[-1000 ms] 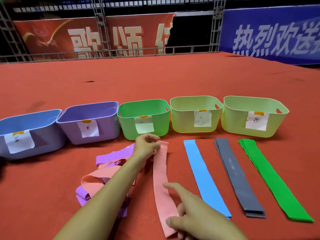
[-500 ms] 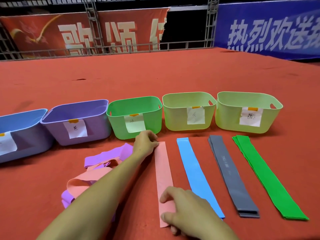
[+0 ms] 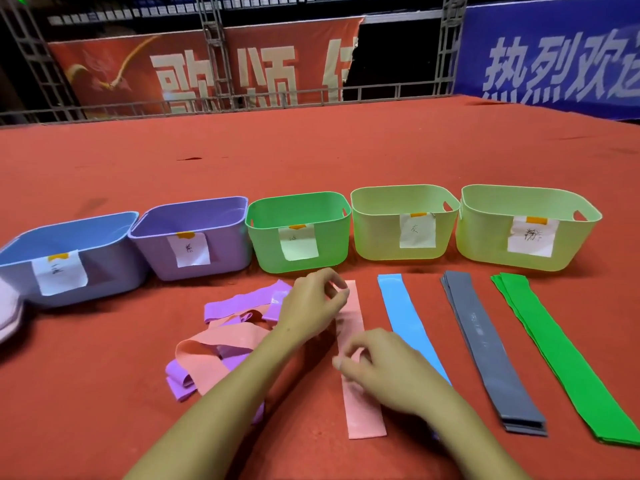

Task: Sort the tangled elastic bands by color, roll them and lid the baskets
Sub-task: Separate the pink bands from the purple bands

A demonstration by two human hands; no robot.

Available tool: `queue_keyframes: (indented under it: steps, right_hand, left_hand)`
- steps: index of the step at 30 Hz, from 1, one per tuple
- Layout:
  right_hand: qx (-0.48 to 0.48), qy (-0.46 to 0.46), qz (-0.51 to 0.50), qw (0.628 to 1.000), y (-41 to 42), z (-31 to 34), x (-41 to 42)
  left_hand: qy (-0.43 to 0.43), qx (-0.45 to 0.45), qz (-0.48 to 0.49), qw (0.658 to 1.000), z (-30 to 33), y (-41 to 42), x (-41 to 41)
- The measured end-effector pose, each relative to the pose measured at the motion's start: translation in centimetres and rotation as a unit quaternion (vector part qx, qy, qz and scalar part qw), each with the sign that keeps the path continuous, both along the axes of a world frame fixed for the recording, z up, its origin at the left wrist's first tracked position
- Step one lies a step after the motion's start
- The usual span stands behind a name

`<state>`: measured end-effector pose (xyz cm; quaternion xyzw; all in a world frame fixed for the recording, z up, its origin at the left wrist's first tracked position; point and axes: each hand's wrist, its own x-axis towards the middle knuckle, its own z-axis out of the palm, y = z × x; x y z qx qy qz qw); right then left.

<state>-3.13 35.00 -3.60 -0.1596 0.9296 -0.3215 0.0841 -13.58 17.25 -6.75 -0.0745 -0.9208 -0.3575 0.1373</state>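
Note:
A pink band [image 3: 364,410] lies flat and straight on the red carpet. My left hand [image 3: 313,306] hovers at its far end, fingers loosely apart and holding nothing. Over the band's middle, my right hand [image 3: 384,368] has its fingers curled at the band's left edge; whether they pinch it is unclear. To the right lie a blue band [image 3: 405,320], a stack of grey bands [image 3: 485,348] and a stack of green bands [image 3: 561,355]. A tangle of purple and pink bands [image 3: 221,348] sits left of my left arm.
Behind the bands stands a row of open labelled baskets: blue [image 3: 69,233], purple [image 3: 194,216], green [image 3: 298,202] and two yellow-green [image 3: 401,195] [image 3: 530,199]. A pale lilac lid-like piece [image 3: 7,313] shows at the left edge. Metal railings and banners close off the back.
My right hand has slid from the pink band's near end up to its middle and curled its fingers. My left hand's fingers have lifted off the far end.

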Motion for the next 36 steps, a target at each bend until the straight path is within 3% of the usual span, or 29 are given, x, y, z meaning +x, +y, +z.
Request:
queue_keyframes:
  steps: [4, 8, 12, 16, 22, 28, 32, 36]
  right_hand:
    - [-0.101, 0.043, -0.03, 0.994, -2.9, -0.2, -1.2]
    - [-0.157, 0.017, -0.034, 0.987, -6.3, -0.7, -2.1]
    - [-0.164, 0.002, -0.042, 0.986, -8.5, -1.4, -2.8]
    - [-0.17, -0.002, -0.054, 0.984, -9.2, -2.1, -3.8]
    - [-0.209, -0.019, -0.066, 0.975, -9.1, -2.6, -4.2]
    - [-0.241, -0.011, -0.072, 0.968, -9.2, -2.9, -4.4]
    - [-0.312, 0.018, -0.073, 0.947, -9.8, -2.4, -4.2]
    - [-0.385, 0.009, -0.001, 0.923, -10.6, -1.5, -3.1]
  left_hand:
    - [0.027, 0.008, -0.014, 1.0, 1.1, -3.7, 4.2]
    - [0.016, -0.005, -0.015, 1.0, 2.5, -8.2, 7.3]
    - [-0.058, -0.142, 0.014, 0.988, 2.0, -10.9, 9.0]
    - [-0.055, -0.264, 0.042, 0.962, 0.3, -10.5, 8.8]
    - [-0.057, -0.306, 0.05, 0.949, 0.2, -9.6, 8.4]
    - [-0.064, -0.255, 0.05, 0.964, 2.1, -10.4, 8.4]
    - [-0.051, -0.114, -0.019, 0.992, 4.7, -11.8, 9.4]
    - [0.001, 0.046, -0.108, 0.993, 7.1, -12.5, 10.6]
